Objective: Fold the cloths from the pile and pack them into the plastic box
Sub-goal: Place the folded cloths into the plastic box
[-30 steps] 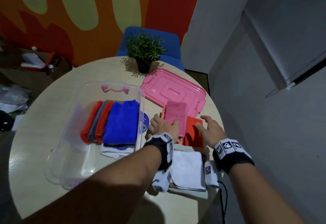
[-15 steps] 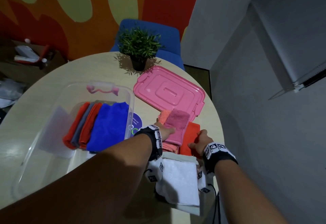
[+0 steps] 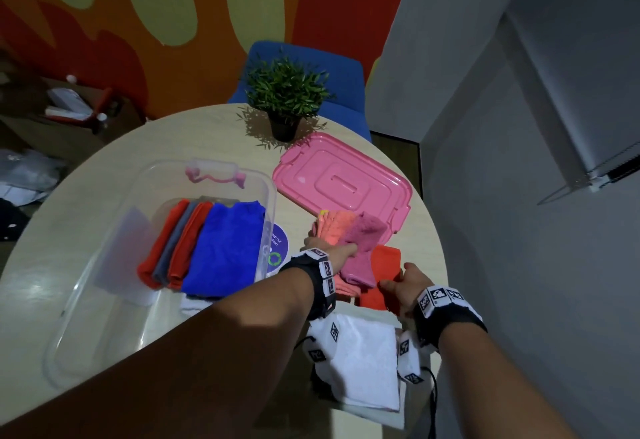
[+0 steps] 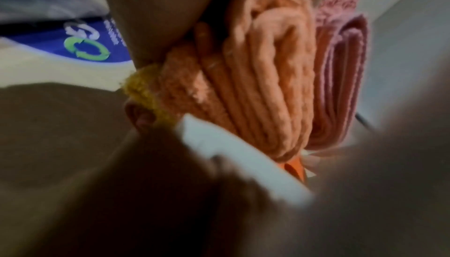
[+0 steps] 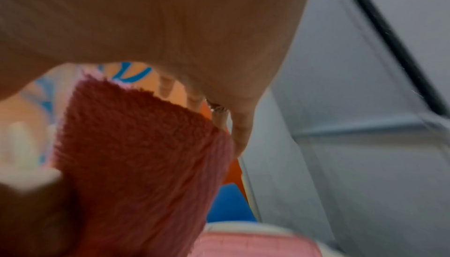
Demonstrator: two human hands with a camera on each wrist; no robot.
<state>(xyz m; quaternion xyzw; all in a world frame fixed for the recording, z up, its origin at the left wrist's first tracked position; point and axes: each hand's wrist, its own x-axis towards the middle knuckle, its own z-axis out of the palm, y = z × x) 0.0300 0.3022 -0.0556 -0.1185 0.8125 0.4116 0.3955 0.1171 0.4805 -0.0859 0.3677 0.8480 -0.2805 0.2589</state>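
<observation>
My left hand (image 3: 332,253) grips a stack of folded cloths from its left side: peach cloths (image 3: 334,227) with a pink cloth (image 3: 363,241) on top. The left wrist view shows the peach folds (image 4: 263,68) against my palm, the pink cloth (image 4: 340,80) beside them and a yellow edge (image 4: 143,91). My right hand (image 3: 403,284) holds the red cloth (image 3: 381,265) at the stack's right side, its fingers hidden; up close, my palm arches over the red cloth (image 5: 141,145). The clear plastic box (image 3: 104,300) to the left holds red, grey and blue folded cloths (image 3: 225,248).
A pink lid (image 3: 343,186) lies just behind the stack, with a potted plant (image 3: 285,96) and a blue chair (image 3: 339,71) beyond. A white cloth (image 3: 363,362) lies at the near table edge under my wrists. A blue sticker (image 3: 278,251) sits between box and stack.
Both hands went from lying on the pile to gripping it at its sides. The pink cloth's far end has rumpled and the peach cloths now show.
</observation>
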